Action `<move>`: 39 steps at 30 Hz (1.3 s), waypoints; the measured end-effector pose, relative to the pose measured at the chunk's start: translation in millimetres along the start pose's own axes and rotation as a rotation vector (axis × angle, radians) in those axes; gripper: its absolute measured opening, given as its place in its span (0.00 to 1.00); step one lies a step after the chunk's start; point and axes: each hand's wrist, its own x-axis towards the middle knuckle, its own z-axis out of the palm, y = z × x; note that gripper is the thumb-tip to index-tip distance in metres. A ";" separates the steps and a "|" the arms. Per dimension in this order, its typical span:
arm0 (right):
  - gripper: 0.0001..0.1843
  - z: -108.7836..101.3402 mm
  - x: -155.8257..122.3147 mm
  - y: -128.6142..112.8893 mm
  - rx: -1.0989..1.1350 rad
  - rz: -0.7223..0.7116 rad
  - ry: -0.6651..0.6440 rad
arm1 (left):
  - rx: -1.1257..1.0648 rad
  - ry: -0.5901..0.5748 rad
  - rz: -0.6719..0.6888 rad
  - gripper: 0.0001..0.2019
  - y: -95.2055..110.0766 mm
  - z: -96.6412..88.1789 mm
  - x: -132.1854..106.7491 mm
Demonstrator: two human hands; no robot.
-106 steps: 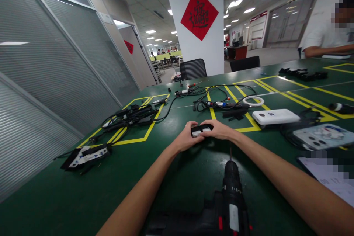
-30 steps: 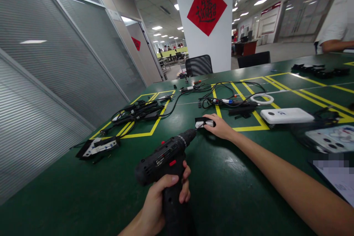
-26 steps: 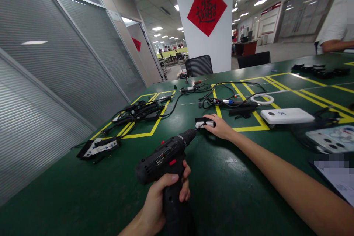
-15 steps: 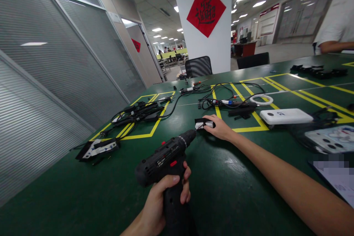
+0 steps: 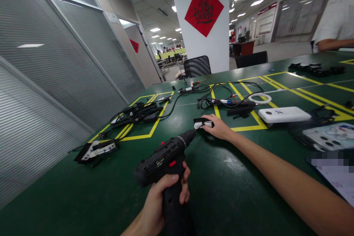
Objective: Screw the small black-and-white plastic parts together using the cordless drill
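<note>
My left hand (image 5: 162,197) is wrapped round the grip of a black cordless drill (image 5: 163,156) with a red switch. The drill's bit points up and right and touches a small black and white part (image 5: 199,122) lying on the green table (image 5: 83,199). My right hand (image 5: 218,127) holds that part down from its right side, fingers curled over it.
Black cables and parts (image 5: 135,114) lie inside a yellow-taped square to the left. A white box (image 5: 283,114), a white ring (image 5: 260,98) and a clear tray (image 5: 329,135) lie to the right. Another person's arm (image 5: 333,44) rests at the far right. A pillar (image 5: 203,18) stands behind the table.
3.5 s ago both hands held the small part and the drill lay on the table. Over the last second the left hand holds the drill against the part, barely moving.
</note>
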 end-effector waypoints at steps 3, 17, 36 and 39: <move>0.24 0.2 -0.1 -0.1 -0.009 -0.005 0.000 | 0.003 -0.001 -0.004 0.12 0.3 1.7 -0.5; 0.23 1.3 -0.7 -0.2 -0.052 -0.047 0.009 | 0.009 0.041 0.004 0.11 1.0 6.8 -1.1; 0.24 3.0 -1.1 3.6 -0.041 -0.053 0.020 | 0.042 0.044 0.013 0.13 -0.2 1.3 -2.6; 0.24 2.6 -1.1 3.2 -0.043 -0.050 0.019 | 0.036 0.044 0.010 0.13 0.2 1.0 -2.1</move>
